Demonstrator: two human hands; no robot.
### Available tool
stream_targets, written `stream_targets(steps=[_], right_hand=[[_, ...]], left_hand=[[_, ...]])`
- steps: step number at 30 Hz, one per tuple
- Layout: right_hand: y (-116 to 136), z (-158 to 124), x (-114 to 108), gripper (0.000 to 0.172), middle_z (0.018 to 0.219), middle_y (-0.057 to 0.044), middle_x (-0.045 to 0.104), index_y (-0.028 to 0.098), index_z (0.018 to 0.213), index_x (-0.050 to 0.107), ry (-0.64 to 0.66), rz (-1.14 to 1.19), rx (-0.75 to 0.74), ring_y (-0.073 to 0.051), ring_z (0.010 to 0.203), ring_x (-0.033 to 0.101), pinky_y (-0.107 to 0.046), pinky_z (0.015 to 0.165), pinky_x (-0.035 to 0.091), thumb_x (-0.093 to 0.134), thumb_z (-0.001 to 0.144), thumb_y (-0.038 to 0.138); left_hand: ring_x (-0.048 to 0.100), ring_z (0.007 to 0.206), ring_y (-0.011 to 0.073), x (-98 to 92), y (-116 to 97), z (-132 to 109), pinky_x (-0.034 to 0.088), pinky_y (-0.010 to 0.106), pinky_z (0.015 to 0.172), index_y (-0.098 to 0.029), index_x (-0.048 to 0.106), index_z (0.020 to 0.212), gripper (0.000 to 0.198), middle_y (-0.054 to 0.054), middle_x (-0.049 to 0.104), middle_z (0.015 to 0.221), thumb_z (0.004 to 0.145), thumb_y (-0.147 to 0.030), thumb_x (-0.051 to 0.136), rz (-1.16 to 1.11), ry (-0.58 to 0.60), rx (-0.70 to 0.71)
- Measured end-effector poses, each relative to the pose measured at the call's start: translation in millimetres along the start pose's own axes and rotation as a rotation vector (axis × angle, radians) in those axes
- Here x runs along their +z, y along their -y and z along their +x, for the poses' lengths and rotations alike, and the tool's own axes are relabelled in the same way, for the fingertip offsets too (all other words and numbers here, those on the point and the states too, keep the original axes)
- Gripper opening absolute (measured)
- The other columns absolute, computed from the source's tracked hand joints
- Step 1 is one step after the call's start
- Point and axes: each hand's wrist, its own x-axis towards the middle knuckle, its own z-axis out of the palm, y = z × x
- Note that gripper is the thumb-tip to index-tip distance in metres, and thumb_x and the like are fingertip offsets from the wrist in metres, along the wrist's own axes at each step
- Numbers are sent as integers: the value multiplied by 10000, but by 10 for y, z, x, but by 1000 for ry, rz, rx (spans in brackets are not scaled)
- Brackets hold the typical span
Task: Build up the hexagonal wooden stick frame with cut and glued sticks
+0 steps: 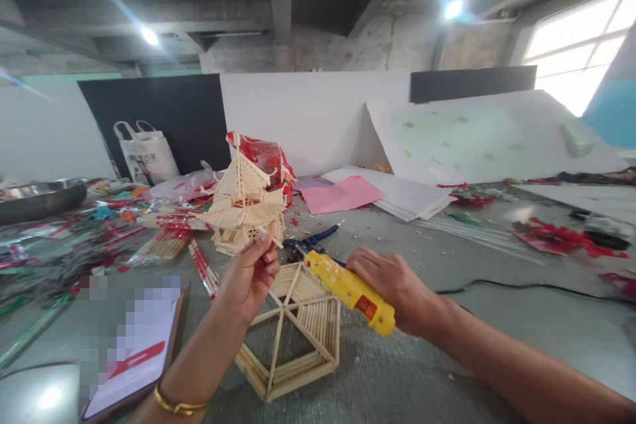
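Note:
A short wooden stick (271,236) is pinched between the thumb and fingers of my left hand (253,271). My right hand (387,285) grips a yellow hot glue gun (348,288), its nozzle pointing up-left near the stick's end. Below both hands lies a hexagonal stick frame (325,358) with spokes meeting in the middle. Some of its sections are filled with side-by-side sticks, others are open. Just behind my left hand stands a tiered pagoda model (243,205) built of sticks. Dark-handled pliers (318,236) lie behind the glue gun's nozzle.
A tablet (144,351) lies at the left front. Packs of sticks (166,242) and craft scraps cover the left side. Pink paper (342,194) and white sheets (412,195) lie at the back. A black cord (527,285) runs to the right. A metal bowl (44,199) stands far left.

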Motion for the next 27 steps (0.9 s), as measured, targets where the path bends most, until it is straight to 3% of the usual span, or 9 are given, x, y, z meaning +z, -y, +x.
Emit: stream_targets(steps=[11, 27], right_hand=[[73, 11, 5, 143, 673, -41, 519, 171, 742, 442, 38, -21, -24, -124, 571, 419, -258, 496, 289, 383, 821, 275], [66, 9, 24, 127, 691, -43, 516, 167, 752, 454, 64, -22, -20, -128, 587, 435, -254, 505, 299, 388, 822, 250]], left_hand=[[418, 466, 7, 8, 58, -40, 328, 103, 374, -121, 533, 719, 142, -43, 476, 607, 668, -114, 665, -82, 6, -102], [410, 458, 5, 45, 67, -70, 321, 106, 379, -116, 523, 671, 172, -50, 476, 582, 639, -113, 692, -77, 18, -108]])
